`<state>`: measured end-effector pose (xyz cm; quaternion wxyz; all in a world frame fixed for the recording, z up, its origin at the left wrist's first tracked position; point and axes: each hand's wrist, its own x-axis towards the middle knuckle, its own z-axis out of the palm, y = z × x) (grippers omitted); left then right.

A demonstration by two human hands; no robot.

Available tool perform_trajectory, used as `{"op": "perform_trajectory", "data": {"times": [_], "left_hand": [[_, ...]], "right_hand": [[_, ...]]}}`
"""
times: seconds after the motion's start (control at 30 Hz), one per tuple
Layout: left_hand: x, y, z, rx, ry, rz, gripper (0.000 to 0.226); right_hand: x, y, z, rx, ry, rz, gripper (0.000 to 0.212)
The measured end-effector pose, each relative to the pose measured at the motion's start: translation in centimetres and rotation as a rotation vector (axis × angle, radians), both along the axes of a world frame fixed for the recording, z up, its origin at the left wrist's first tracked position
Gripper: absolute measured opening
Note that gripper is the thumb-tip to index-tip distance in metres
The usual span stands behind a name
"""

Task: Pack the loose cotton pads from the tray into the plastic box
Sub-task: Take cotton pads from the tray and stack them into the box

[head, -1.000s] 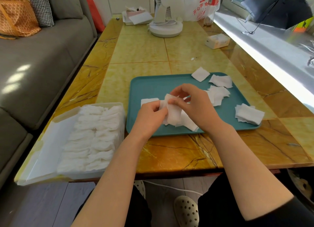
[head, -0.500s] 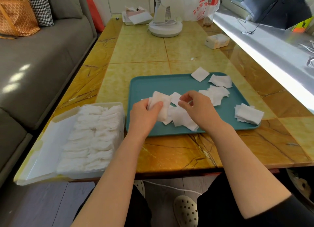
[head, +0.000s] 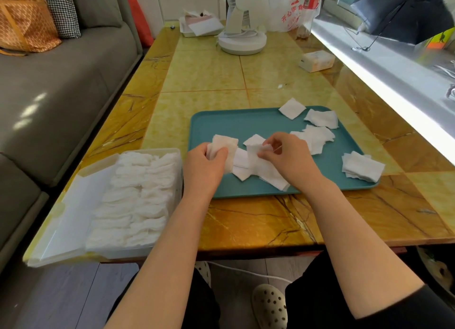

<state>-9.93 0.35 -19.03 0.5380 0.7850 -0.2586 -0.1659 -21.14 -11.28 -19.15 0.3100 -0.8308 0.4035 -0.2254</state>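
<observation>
Glossy yellow marble-look table (head: 246, 225); white bag (head: 290, 8) printed red "开心"; left hand (head: 204, 163) grips soft square pad stack (head: 225, 142) over teal tray (head: 246, 126); right hand (head: 288, 158) pinches one pad (head: 253, 149).

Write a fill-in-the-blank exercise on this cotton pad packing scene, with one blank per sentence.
1. The left hand holds a small stack of cotton pads over the ____ tray.
2. The plastic box, holding rows of pads, sits to the tray's ____.
3. The right hand pinches one pad at the loose pile lying on the ____.
4. The desk fan stands at the ____ end of the table.
Missing words: teal; left; tray; far.
</observation>
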Motion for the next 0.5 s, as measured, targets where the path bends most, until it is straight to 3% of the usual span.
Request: {"op": "perform_trajectory", "data": {"times": [0.1, 0.27, 0.5], "left_hand": [[0.1, -0.1, 0.1, 0.011, 0.006, 0.035, 0.026], [0.0, -0.2, 0.0, 0.015, 0.014, 0.033, 0.027], [0.1, -0.1, -0.2, 0.017, 0.051, -0.005, 0.032]], "right_hand": [[-0.2, 0.1, 0.4, 0.016, -0.149, -0.064, 0.010], [-0.3, -0.2, 0.2, 0.052, -0.173, -0.060, 0.009], [-0.2, 0.8, 1.9, 0.582, -0.500, 0.138, 0.010]]}}
